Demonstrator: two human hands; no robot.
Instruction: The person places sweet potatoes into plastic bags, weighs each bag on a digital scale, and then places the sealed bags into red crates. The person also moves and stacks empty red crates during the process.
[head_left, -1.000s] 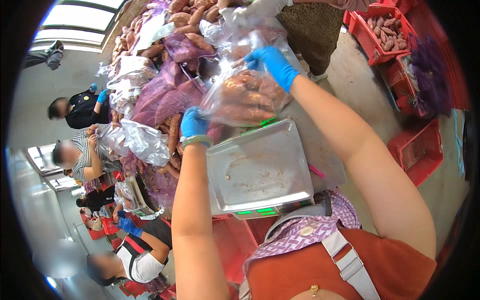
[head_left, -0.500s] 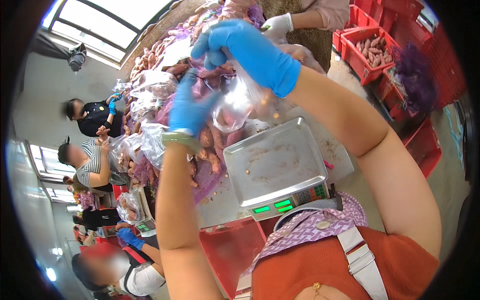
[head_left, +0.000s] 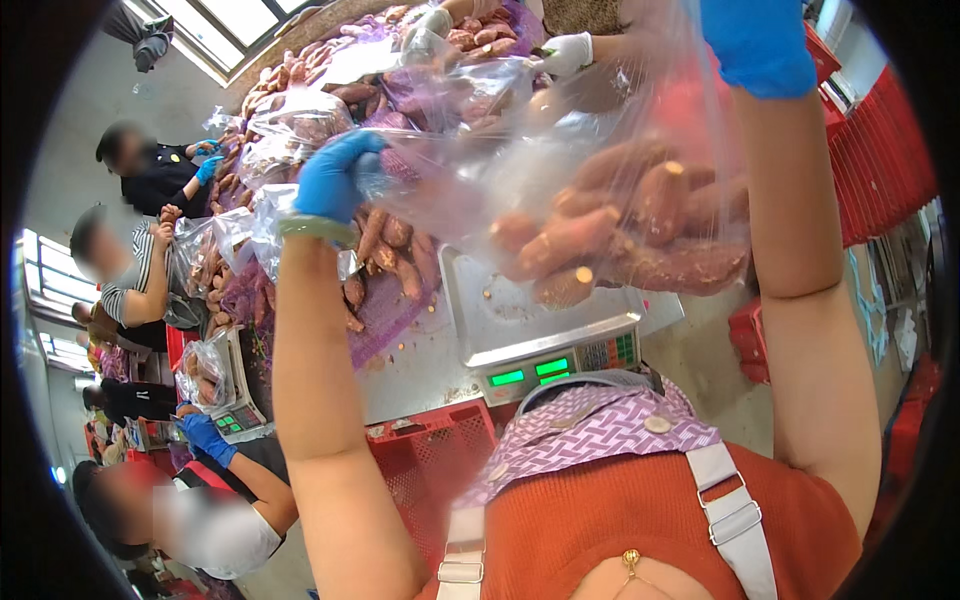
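A clear plastic bag (head_left: 560, 150) holding several sweet potatoes (head_left: 580, 240) hangs stretched between my two hands, above the steel pan of a weighing scale (head_left: 490, 330). In a blue glove, my left hand (head_left: 340, 178) is closed on the bag's left edge. My right hand (head_left: 760, 45), also gloved in blue, is raised high at the bag's right upper side. Its fingers run out of the picture at the top, but the bag's plastic is drawn up tight to it. Loose sweet potatoes (head_left: 385, 250) lie on purple netting beside my left wrist.
A heap of sweet potatoes and filled bags (head_left: 300, 125) covers the table's far left. A white-gloved hand (head_left: 567, 54) of another person works across the table. Red crates (head_left: 425, 440) stand below the table's near edge and at the right. Several co-workers (head_left: 150, 170) line the left.
My hands have moved apart, the right one up and to the right. The bag of sweet potatoes has been lifted from the far side to above the scale.
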